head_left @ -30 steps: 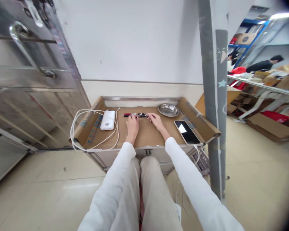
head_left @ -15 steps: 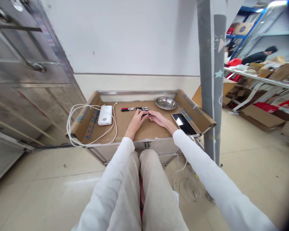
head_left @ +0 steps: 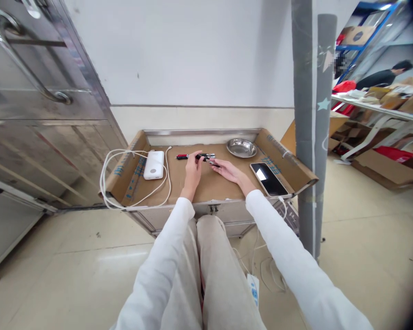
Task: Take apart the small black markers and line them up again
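On a cardboard-lined metal tray table (head_left: pixel 199 188) lie small dark stick-like parts, one with a red end (head_left: pixel 182 156). My left hand (head_left: pixel 193 168) rests on the cardboard with its fingertips closed on a small dark part (head_left: pixel 200 156). My right hand (head_left: pixel 227 170) pinches a thin dark piece (head_left: pixel 211 162) just right of it. The two hands nearly meet at the middle of the tray. What the pieces are is too small to tell.
A white power bank (head_left: pixel 153 165) with a looping white cable (head_left: pixel 105 183) lies at the left. A steel bowl (head_left: pixel 241 147) and a phone (head_left: pixel 269 179) sit at the right. A grey padded post (head_left: pixel 308 114) stands right; metal cabinet (head_left: pixel 37 114) left. People work at the far right.
My hands drew back from the far row of parts to the tray's middle, came together, and now reach toward the row again. The view shifted slightly.
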A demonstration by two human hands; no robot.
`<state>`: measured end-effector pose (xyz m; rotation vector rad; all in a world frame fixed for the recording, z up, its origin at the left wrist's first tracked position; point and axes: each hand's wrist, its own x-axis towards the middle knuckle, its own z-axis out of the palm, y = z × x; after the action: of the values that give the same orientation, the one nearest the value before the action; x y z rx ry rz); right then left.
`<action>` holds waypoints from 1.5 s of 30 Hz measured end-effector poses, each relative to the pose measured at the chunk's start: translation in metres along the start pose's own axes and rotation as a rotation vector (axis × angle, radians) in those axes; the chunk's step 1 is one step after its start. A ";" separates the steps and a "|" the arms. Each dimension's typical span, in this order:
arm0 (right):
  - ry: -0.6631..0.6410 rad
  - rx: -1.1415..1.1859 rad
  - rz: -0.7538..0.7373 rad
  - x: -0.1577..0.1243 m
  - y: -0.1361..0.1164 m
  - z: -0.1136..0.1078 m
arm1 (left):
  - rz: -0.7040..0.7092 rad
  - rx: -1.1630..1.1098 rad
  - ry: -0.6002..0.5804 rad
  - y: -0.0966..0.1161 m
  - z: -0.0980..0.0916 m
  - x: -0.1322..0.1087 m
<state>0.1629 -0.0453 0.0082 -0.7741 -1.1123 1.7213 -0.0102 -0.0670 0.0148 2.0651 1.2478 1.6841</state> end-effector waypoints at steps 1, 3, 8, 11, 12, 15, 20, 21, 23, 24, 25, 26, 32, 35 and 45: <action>0.006 -0.008 -0.009 -0.001 -0.001 0.001 | -0.035 -0.011 0.038 -0.002 -0.001 0.000; 0.001 -0.027 -0.019 -0.004 -0.002 0.003 | -0.096 -0.047 0.085 -0.005 -0.003 0.001; 0.048 -0.046 -0.084 -0.004 0.001 0.003 | -0.188 -0.131 0.079 -0.013 -0.003 0.000; 0.107 -0.076 -0.137 -0.001 0.005 0.000 | -0.217 -0.153 0.054 -0.012 -0.004 -0.001; 0.121 -0.090 -0.153 -0.001 0.006 -0.001 | -0.223 -0.148 0.046 -0.012 -0.005 -0.002; 0.210 -0.123 -0.234 -0.002 0.007 -0.002 | -0.227 -0.093 0.000 -0.010 -0.010 -0.005; 0.320 -0.166 -0.324 -0.003 0.008 -0.003 | -0.203 0.034 -0.213 -0.013 -0.012 -0.008; 0.315 -0.179 -0.331 -0.003 0.009 -0.003 | -0.195 0.055 -0.250 -0.014 -0.011 -0.008; 0.293 -0.228 -0.327 -0.003 0.010 -0.002 | -0.174 0.071 -0.314 -0.017 -0.007 -0.007; 0.281 -0.263 -0.320 -0.003 0.011 -0.002 | -0.160 0.070 -0.341 -0.019 -0.005 -0.007; 0.272 -0.304 -0.314 -0.003 0.012 -0.001 | -0.144 0.070 -0.362 -0.021 -0.003 -0.006; 0.267 -0.348 -0.307 -0.003 0.013 -0.001 | -0.129 0.072 -0.376 -0.023 0.000 -0.006; 0.219 -0.659 -0.336 0.002 0.019 0.005 | -0.056 0.152 -0.321 -0.035 0.010 -0.008; 0.202 -0.767 -0.412 0.007 0.023 0.007 | -0.008 0.193 -0.293 -0.034 0.010 -0.008; 0.255 -0.896 -0.446 0.010 0.033 -0.004 | -0.019 0.343 -0.404 -0.018 0.006 -0.007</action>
<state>0.1508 -0.0401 -0.0237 -1.1243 -1.7240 0.6830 -0.0137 -0.0589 -0.0036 2.4127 1.4782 1.0179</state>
